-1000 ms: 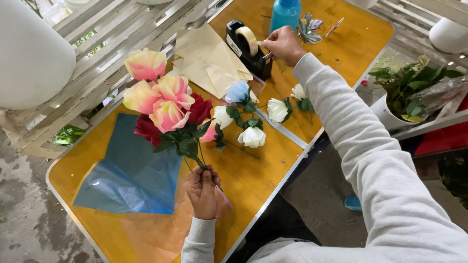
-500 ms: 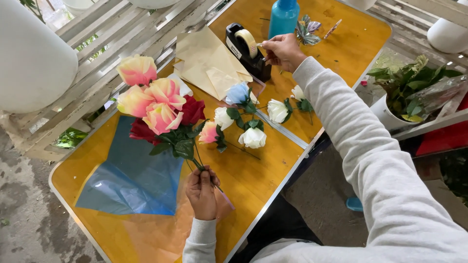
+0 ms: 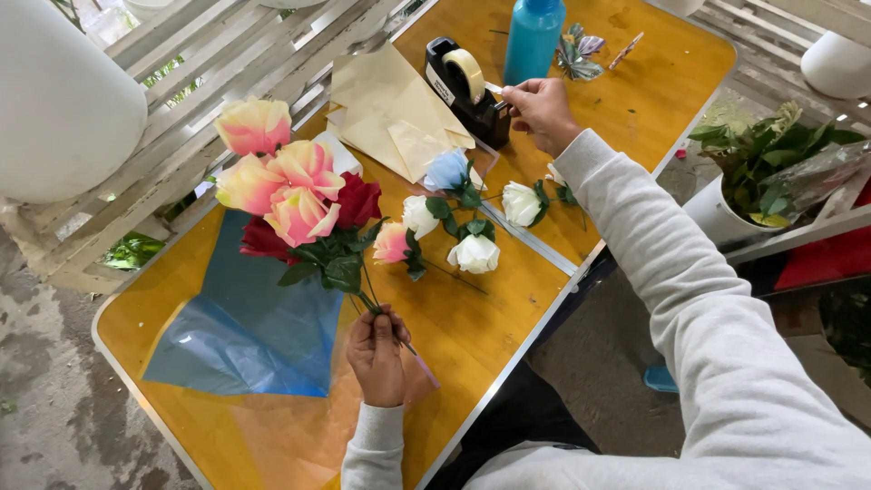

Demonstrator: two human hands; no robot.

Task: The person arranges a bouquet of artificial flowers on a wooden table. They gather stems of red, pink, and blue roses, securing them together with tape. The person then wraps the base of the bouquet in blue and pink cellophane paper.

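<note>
Left hand [image 3: 376, 349] is gripping the bouquet [image 3: 295, 204] by its stems, fist closed, blooms up over the blue wrapping sheet [image 3: 245, 331] on the bench [image 3: 490, 327]. Right hand [image 3: 542, 111] is pinching the tape end at the black tape dispenser [image 3: 467, 86]; strip looks not yet torn off. So: stems gathered, taping just starting. Loose small roses [image 3: 472, 249] are lying unbundled mid-bench; cream paper sheets [image 3: 390, 118] unused; wrapping not done.

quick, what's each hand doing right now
Left hand: closed around the stems of the bunch of roses.
Right hand: fingers pinched on the end of the tape at the tape dispenser.
</note>
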